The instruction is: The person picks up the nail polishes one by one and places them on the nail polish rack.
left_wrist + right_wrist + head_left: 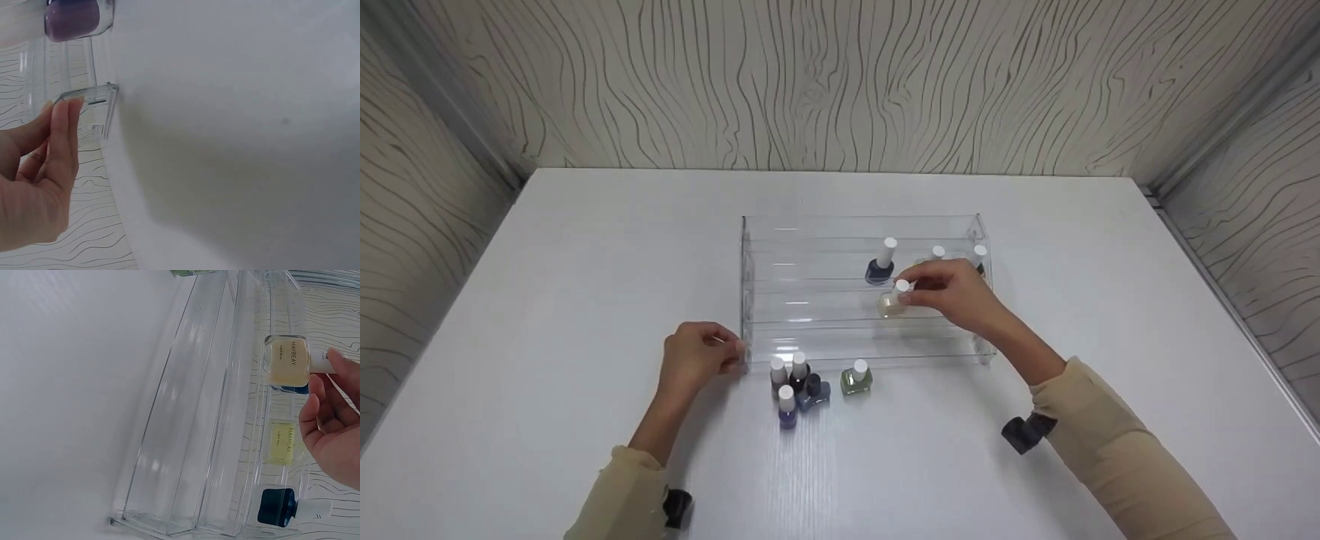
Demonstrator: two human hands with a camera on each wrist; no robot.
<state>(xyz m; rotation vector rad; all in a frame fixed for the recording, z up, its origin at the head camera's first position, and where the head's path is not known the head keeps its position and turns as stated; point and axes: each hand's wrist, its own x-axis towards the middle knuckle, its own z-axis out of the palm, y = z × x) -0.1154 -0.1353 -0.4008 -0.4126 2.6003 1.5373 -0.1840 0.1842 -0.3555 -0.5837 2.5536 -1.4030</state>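
Observation:
My right hand pinches a cream nail polish bottle by its white cap, over the middle tiers of a clear stepped display rack. In the right wrist view, the cream bottle's square glass body points away from the fingers. Thumb and fingertips of my left hand pinch the rack's front left corner; the left wrist view shows them on its clear side edge. On an upper tier stand a dark blue polish bottle, a yellow one and a dark teal one, partly behind my right hand in the head view.
Before the rack's front left stand several polish bottles: a purple one, a grey-blue one with a dark cap, and two dark ones with white caps. A green bottle stands apart to their right. Wood-patterned panels border the white table.

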